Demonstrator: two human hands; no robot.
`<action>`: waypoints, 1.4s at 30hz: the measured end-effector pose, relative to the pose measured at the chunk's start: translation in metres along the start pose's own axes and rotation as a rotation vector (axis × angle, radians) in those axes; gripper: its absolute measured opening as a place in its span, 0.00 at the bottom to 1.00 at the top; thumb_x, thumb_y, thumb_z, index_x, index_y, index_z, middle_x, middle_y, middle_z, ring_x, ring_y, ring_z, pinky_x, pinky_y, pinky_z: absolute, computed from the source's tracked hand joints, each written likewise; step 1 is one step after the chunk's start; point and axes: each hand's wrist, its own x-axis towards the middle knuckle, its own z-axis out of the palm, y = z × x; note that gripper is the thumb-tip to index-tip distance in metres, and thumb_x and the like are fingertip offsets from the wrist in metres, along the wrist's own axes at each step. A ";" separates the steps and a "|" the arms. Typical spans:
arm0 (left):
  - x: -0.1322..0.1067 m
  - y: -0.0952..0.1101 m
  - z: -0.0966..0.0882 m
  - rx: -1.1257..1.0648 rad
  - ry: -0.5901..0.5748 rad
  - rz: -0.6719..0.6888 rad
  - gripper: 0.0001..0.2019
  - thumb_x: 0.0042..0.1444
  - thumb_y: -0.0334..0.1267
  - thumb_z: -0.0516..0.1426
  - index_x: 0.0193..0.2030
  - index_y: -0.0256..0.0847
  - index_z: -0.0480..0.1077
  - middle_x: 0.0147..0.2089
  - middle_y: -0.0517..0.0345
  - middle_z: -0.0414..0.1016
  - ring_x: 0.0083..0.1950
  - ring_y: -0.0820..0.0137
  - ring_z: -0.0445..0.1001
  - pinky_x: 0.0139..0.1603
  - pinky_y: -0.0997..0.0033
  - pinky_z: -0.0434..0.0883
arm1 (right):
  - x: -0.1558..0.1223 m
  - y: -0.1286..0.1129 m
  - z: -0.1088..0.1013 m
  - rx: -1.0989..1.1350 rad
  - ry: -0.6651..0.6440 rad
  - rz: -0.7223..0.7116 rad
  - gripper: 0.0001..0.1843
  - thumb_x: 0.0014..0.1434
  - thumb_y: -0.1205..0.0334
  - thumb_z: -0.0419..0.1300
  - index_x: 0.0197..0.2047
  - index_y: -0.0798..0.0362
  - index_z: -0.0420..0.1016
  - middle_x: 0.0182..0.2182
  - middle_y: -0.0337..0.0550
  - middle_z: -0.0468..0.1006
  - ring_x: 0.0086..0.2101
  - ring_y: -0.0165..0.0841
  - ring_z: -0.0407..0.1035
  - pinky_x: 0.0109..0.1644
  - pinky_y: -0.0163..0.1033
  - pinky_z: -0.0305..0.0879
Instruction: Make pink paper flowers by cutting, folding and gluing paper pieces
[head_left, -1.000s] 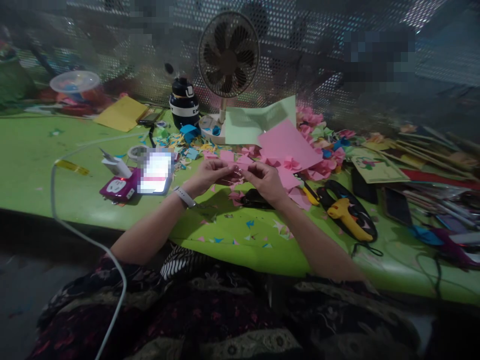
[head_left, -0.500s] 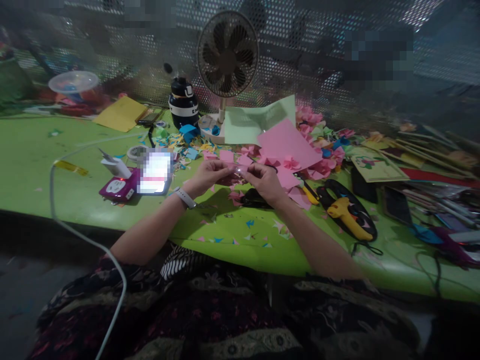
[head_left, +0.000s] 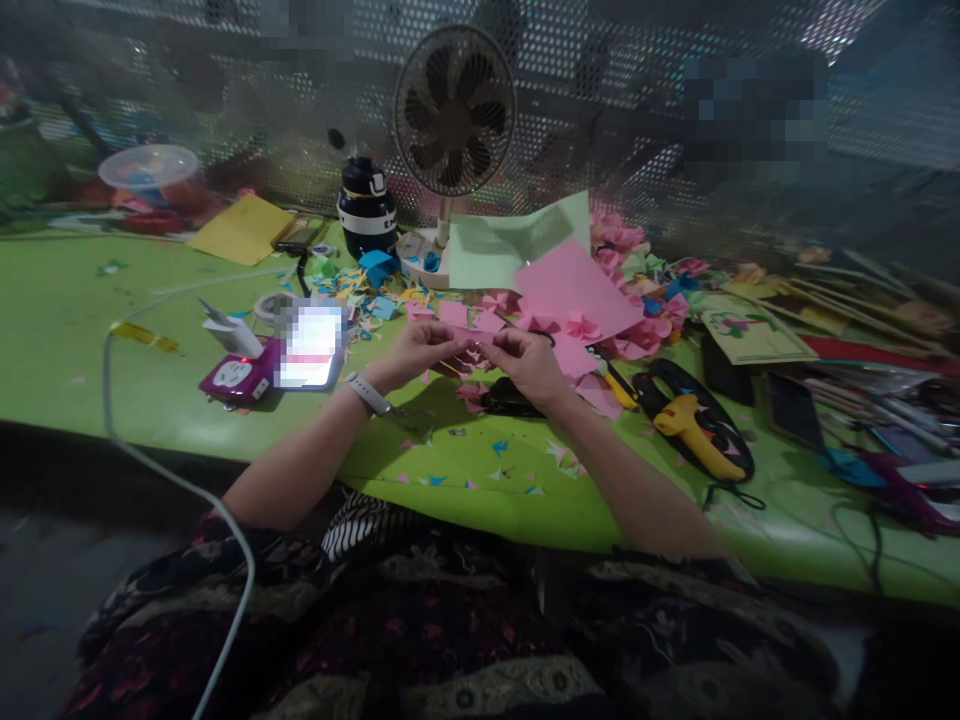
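My left hand [head_left: 416, 350] and my right hand [head_left: 529, 360] meet above the green table [head_left: 67, 330], fingers pinched together on a small folded pink paper piece [head_left: 474, 350] held between them. A white watch sits on my left wrist. Just beyond my hands lie a pink paper sheet [head_left: 574, 290], small pink squares and folded pink paper flowers [head_left: 585, 325]. A dark pair of scissors [head_left: 510, 398] rests under my right wrist.
A desk fan [head_left: 454, 110], black bottle [head_left: 366, 210] and pale green sheet [head_left: 510, 245] stand behind. A lit phone [head_left: 311, 345] on a purple box lies left, with a white cable. A yellow glue gun [head_left: 697, 430], cards and pens crowd the right. Paper scraps litter the table.
My fingers have shifted slightly on the pink piece; the hands stay in the same place. Nothing else has moved.
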 end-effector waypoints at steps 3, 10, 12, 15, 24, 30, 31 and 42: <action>0.000 0.000 0.002 0.054 0.012 0.020 0.13 0.57 0.45 0.66 0.36 0.35 0.74 0.36 0.50 0.83 0.36 0.70 0.82 0.40 0.70 0.79 | 0.000 0.000 -0.001 -0.008 -0.020 0.007 0.26 0.52 0.36 0.68 0.27 0.51 0.69 0.24 0.38 0.73 0.27 0.32 0.71 0.36 0.41 0.71; -0.001 -0.001 0.006 0.076 0.049 0.074 0.13 0.58 0.45 0.65 0.35 0.35 0.74 0.34 0.50 0.82 0.33 0.71 0.82 0.38 0.69 0.78 | 0.002 0.005 -0.006 -0.113 -0.097 -0.019 0.20 0.60 0.44 0.63 0.29 0.51 0.69 0.27 0.40 0.75 0.31 0.34 0.72 0.39 0.41 0.69; -0.001 0.000 0.005 0.082 0.053 0.067 0.14 0.58 0.46 0.65 0.34 0.36 0.74 0.34 0.49 0.82 0.33 0.70 0.82 0.37 0.70 0.78 | 0.003 0.003 -0.006 -0.107 -0.125 -0.009 0.17 0.61 0.47 0.62 0.31 0.51 0.69 0.28 0.40 0.76 0.31 0.34 0.73 0.39 0.41 0.69; -0.002 0.000 0.003 0.097 0.024 0.049 0.15 0.56 0.47 0.66 0.35 0.35 0.75 0.36 0.46 0.83 0.34 0.69 0.82 0.34 0.72 0.77 | 0.001 -0.001 -0.007 -0.124 -0.153 0.013 0.13 0.63 0.52 0.61 0.32 0.51 0.69 0.28 0.39 0.76 0.30 0.33 0.73 0.37 0.39 0.68; 0.002 -0.002 0.000 0.156 -0.059 0.030 0.16 0.54 0.47 0.68 0.36 0.35 0.74 0.35 0.46 0.83 0.33 0.68 0.82 0.31 0.72 0.76 | -0.001 -0.010 -0.005 -0.295 -0.126 -0.005 0.12 0.64 0.63 0.58 0.28 0.52 0.68 0.26 0.39 0.76 0.29 0.32 0.70 0.37 0.38 0.62; 0.006 -0.003 -0.010 0.147 -0.022 0.055 0.14 0.55 0.45 0.66 0.34 0.37 0.73 0.32 0.50 0.82 0.32 0.71 0.81 0.32 0.74 0.76 | 0.004 -0.007 -0.014 -0.167 -0.087 0.084 0.13 0.63 0.59 0.63 0.27 0.51 0.68 0.25 0.38 0.76 0.26 0.31 0.70 0.34 0.37 0.66; 0.006 -0.001 -0.012 0.152 0.013 0.065 0.13 0.56 0.45 0.66 0.34 0.36 0.73 0.31 0.51 0.82 0.31 0.72 0.81 0.33 0.74 0.76 | 0.006 -0.007 -0.017 -0.138 -0.062 0.098 0.14 0.62 0.58 0.64 0.27 0.52 0.68 0.25 0.39 0.77 0.26 0.30 0.70 0.33 0.37 0.67; 0.001 -0.006 0.018 -0.023 0.164 0.137 0.20 0.55 0.54 0.65 0.34 0.36 0.74 0.34 0.53 0.81 0.37 0.71 0.80 0.44 0.68 0.77 | -0.008 -0.019 0.002 -0.020 -0.010 0.036 0.18 0.56 0.46 0.67 0.28 0.53 0.74 0.25 0.41 0.79 0.26 0.32 0.74 0.33 0.39 0.72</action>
